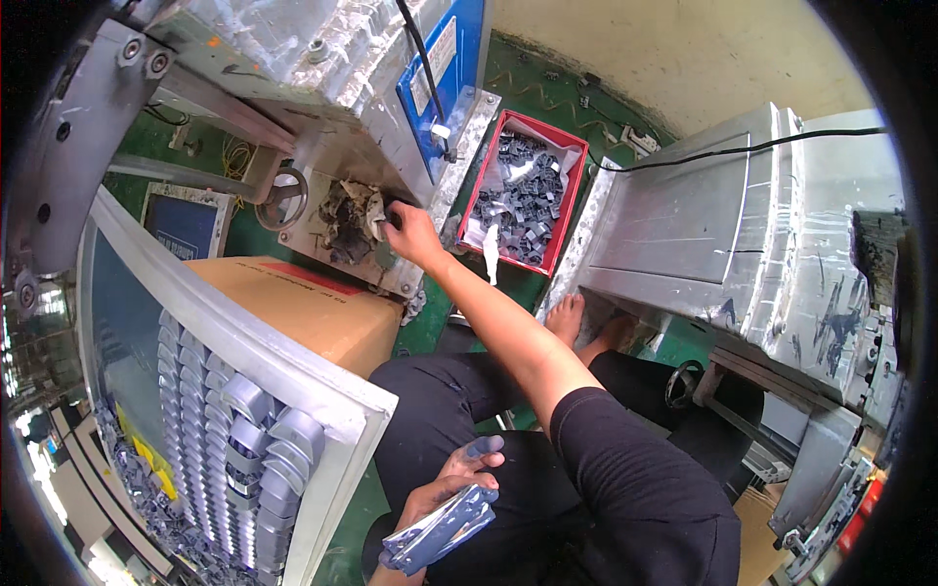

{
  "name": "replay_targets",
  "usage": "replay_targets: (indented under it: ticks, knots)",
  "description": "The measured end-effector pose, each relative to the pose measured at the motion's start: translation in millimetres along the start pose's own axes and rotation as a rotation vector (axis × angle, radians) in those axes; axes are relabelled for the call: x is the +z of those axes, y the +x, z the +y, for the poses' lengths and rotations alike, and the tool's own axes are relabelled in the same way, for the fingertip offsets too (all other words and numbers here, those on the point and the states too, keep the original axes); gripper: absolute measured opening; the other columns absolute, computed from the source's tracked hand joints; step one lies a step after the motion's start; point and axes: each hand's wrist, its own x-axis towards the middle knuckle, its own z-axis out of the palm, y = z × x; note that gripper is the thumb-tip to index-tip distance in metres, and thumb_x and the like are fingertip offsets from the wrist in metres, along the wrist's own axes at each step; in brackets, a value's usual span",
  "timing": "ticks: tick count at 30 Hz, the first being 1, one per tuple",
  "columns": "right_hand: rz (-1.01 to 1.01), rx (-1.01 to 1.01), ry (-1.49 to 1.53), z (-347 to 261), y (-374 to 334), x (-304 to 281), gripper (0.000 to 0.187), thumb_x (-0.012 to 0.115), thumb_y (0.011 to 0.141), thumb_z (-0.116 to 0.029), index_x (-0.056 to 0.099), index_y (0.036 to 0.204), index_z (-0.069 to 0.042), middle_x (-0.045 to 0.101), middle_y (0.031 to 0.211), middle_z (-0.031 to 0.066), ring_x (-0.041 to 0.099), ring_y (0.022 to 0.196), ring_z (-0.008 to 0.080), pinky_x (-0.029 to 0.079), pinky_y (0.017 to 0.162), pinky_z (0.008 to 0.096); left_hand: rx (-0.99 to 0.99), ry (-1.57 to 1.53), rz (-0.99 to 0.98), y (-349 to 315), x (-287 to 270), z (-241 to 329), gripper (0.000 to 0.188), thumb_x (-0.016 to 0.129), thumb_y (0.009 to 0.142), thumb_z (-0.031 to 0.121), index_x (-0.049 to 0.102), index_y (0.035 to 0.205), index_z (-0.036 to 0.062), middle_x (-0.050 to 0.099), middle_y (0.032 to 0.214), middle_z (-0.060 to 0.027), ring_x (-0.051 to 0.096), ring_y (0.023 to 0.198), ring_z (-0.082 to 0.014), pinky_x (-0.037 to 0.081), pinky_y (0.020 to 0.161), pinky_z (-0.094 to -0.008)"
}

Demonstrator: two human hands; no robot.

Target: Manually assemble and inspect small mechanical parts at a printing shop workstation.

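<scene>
Reaching right hand (408,232) beside red crate (570,200); brown carton (303,308) left.

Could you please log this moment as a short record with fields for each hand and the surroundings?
left hand: holds a stack of grey metal parts over the lap
right hand: stretched out to the press bed, fingers at the dark parts there
red bin: on the floor, filled with grey parts
cardboard box: beside the left knee

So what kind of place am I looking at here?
Most likely a small factory workstation: a metal press machine that the right hand reaches into, a red bin of grey metal parts, and stacked grey pieces in a framed tray.
</scene>
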Motion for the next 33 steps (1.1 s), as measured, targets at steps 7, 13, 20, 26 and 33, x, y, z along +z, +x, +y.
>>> replay_targets:
  ticks: [7,13,20,26,33]
  knots:
    - [0.042,-0.198,-0.024,-1.0,14.2,14.2,0.022,0.068,0.077,-0.011,0.068,0.096,0.000,0.068,0.093,0.0235,0.064,0.093,0.0439,0.051,0.081,0.0502,0.273,0.163,-0.152,-1.2,-4.1,-11.0,0.037,0.069,0.087,0.002,0.066,0.123,-0.0031,0.037,0.150,-0.0263,0.044,0.135,-0.0330,0.040,0.109,-0.0390]
    - [-0.168,-0.241,-0.119,2.7,25.0,27.8,0.033,0.064,0.079,-0.009,0.065,0.110,0.000,0.065,0.103,0.0301,0.062,0.100,0.0475,0.050,0.085,0.0514,-0.019,-0.107,-0.005,-1.7,-2.5,0.5,0.035,0.064,0.090,0.001,0.064,0.125,-0.0023,0.040,0.148,-0.0239,0.053,0.128,-0.0273,0.044,0.107,-0.0340]
    - [-0.121,-0.057,-0.052,-17.3,-29.2,-12.6,0.065,0.062,0.088,-0.013,0.035,0.145,0.002,0.062,0.113,0.0341,0.060,0.106,0.0492,0.048,0.091,0.0508,0.027,-0.172,0.062,-3.4,36.8,19.4,0.049,0.055,0.098,0.016,0.044,0.141,-0.0048,0.042,0.146,-0.0196,0.051,0.127,-0.0279,0.048,0.099,-0.0362]
    - [0.003,0.148,-0.161,9.2,-167.8,-129.4,0.052,0.065,0.090,-0.021,0.052,0.136,-0.002,0.067,0.114,0.0254,0.067,0.105,0.0384,0.052,0.091,0.0432,0.359,0.073,-0.222,-9.1,43.6,5.8,0.106,0.064,0.074,0.078,0.047,0.143,-0.0003,0.030,0.157,-0.0214,0.041,0.139,-0.0321,0.041,0.107,-0.0396]
    - [0.084,0.260,-0.252,-56.7,-267.0,-247.9,0.036,0.066,0.090,-0.018,0.063,0.123,-0.004,0.071,0.105,0.0221,0.071,0.095,0.0333,0.055,0.085,0.0412,0.394,0.124,-0.351,-0.6,46.3,-5.1,0.088,0.070,0.079,0.064,0.049,0.144,0.0100,0.037,0.156,-0.0162,0.037,0.142,-0.0311,0.040,0.105,-0.0401]
